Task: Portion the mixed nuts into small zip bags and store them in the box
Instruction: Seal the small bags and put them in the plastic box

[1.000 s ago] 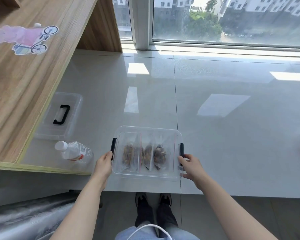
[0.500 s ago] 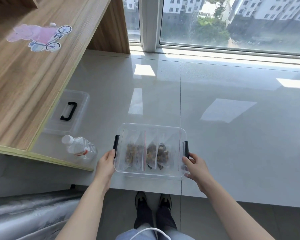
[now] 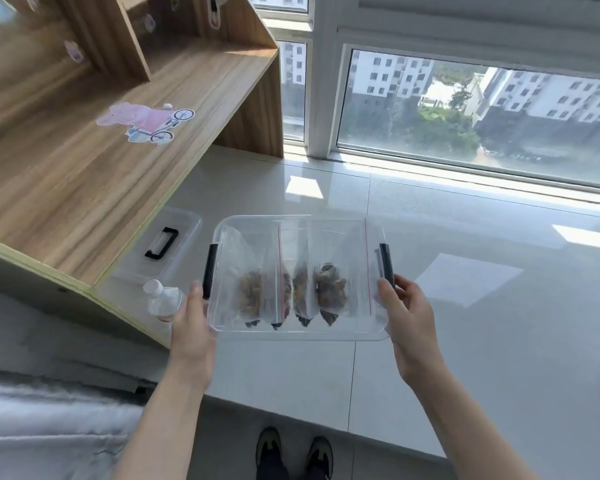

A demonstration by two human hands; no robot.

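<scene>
Clear box (image 3: 222, 317) with nut-filled zip bags (image 3: 329, 292), grasped at its ends by left hand (image 3: 191, 327) and right hand (image 3: 407, 317) above the tiled ledge (image 3: 499, 334); lid (image 3: 167, 244) and water bottle (image 3: 161, 301) lie left, beneath the wooden shelf (image 3: 84, 188)

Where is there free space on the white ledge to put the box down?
The widest bare patch lies right of and behind the box, running toward the window frame. It is crowded on the left: the lid and the water bottle sit there, against the wooden shelf unit. The left hand and right hand grip the box's ends.
</scene>
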